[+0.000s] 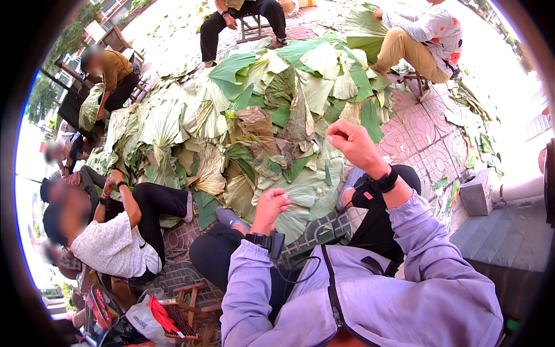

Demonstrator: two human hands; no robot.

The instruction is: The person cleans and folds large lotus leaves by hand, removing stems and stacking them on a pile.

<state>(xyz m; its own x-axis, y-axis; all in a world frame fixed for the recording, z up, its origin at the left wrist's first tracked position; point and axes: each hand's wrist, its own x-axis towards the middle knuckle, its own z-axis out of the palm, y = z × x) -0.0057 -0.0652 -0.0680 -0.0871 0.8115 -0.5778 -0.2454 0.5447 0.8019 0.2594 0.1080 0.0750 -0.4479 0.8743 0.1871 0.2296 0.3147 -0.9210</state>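
My left hand (269,209) hovers over the near edge of a heap of large lotus leaves (312,191), its thumb and fingertips curled close together. A tiny pale spot shows at those fingertips, too small to name. Higher and to the right, my right hand (352,141) is raised with bent wrist and curled fingers. Its palm side is hidden, and nothing is seen sticking out of it. Some leaves are pale green and flat. Brown, crumpled dry leaves (260,130) lie on top in the middle. Both wrists carry black straps with devices.
People on low seats surround the heap; one in a white patterned shirt (115,247) sits close on my left. At lower left are a wooden folding stool (190,299) and a plastic bag (143,319). A grey metal surface (507,238) and a pipe (520,188) stand on my right.
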